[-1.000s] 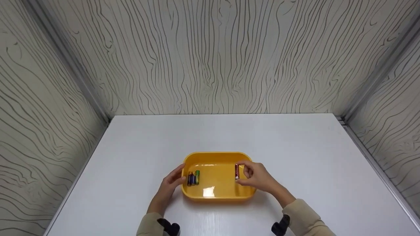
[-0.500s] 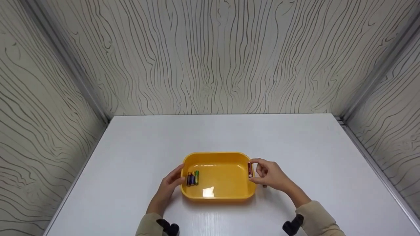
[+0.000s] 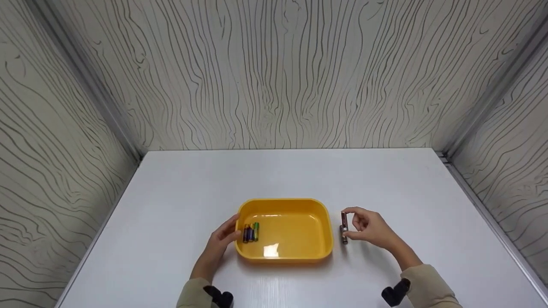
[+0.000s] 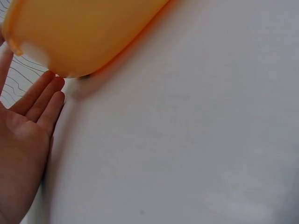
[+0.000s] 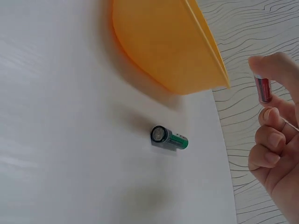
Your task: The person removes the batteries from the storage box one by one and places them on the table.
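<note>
My left hand (image 3: pixel 220 241) holds the left end of a yellow plastic tray (image 3: pixel 295 258), thumb at the rim and the other fingers along the outer wall. Inside that end lie three AA-size batteries side by side, the rightmost a green battery (image 3: pixel 256 231). To the right of the tray, my right hand (image 3: pixel 371 226) pinches a red battery (image 5: pixel 264 89) end to end between thumb and forefinger, above the table. Close under it, a green and black battery (image 5: pixel 170 137) lies on the table; the head view shows it partly covered by the held one.
The tray stands on a white table (image 3: pixel 192 184) with patterned wall panels (image 3: pixel 274 85) behind and at both sides. Black wrist mounts (image 3: pixel 394 292) sit at the beige sleeves (image 3: pixel 430 284).
My right hand has carried the red battery rightward, from over the tray's right part, past the rim, to above the table. The battery lying there has come into sight. My left hand stays put.
</note>
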A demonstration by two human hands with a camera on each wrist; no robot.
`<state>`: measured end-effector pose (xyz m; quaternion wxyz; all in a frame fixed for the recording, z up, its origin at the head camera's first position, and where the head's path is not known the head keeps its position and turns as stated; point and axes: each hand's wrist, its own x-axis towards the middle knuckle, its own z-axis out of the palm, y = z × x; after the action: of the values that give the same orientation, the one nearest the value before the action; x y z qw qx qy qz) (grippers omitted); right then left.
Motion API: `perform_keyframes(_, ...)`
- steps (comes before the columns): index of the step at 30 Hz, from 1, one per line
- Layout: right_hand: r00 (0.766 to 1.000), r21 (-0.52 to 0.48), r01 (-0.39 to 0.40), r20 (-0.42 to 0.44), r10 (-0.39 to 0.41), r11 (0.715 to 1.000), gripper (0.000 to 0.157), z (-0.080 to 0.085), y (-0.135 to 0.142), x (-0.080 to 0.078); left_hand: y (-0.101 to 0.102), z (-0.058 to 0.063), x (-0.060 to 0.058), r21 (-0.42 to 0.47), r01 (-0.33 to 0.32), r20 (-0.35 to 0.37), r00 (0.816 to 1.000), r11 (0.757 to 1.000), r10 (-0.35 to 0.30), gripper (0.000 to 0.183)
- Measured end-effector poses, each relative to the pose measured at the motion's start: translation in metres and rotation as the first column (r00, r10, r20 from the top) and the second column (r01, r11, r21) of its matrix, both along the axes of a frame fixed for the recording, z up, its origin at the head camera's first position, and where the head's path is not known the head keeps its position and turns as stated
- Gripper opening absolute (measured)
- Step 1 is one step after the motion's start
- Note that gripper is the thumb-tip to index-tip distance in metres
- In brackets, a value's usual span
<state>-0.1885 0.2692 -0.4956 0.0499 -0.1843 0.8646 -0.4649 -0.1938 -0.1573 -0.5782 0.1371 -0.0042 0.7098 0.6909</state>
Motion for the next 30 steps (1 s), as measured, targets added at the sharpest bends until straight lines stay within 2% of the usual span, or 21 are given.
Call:
perform_keyframes(5, 0.999, 0.012, 0.016, 0.047, -0.016, 1.000, 0.052, -0.008, 0.009, 0.000, 0.000, 0.001, 0.000, 0.005, 0.003, -0.007, 1.000, 1.000, -0.002, 0.061)
perform_keyframes(12, 0.998, 0.016, 0.020, 0.065, -0.021, 1.000, 0.054, -0.019, 0.018, 0.000, 0.000, 0.001, 0.001, 0.003, 0.004, -0.008, 1.000, 1.000, -0.004, 0.059)
perform_keyframes(17, 0.995, 0.073, 0.041, 0.087, -0.047, 0.996, 0.055, -0.028, 0.025, -0.001, 0.000, 0.002, 0.002, -0.005, 0.004, -0.015, 1.000, 1.000, -0.004, 0.059)
perform_keyframes(22, 0.992, 0.119, 0.055, 0.105, -0.068, 0.991, 0.055, -0.036, 0.029, -0.002, 0.000, 0.001, 0.002, -0.005, -0.005, 0.006, 1.000, 1.000, 0.005, 0.060)
perform_keyframes(30, 0.987, 0.152, 0.077, 0.128, -0.097, 0.985, 0.057, -0.046, 0.031, -0.003, 0.000, 0.003, 0.001, -0.008, -0.007, 0.018, 1.000, 1.000, 0.007, 0.060)
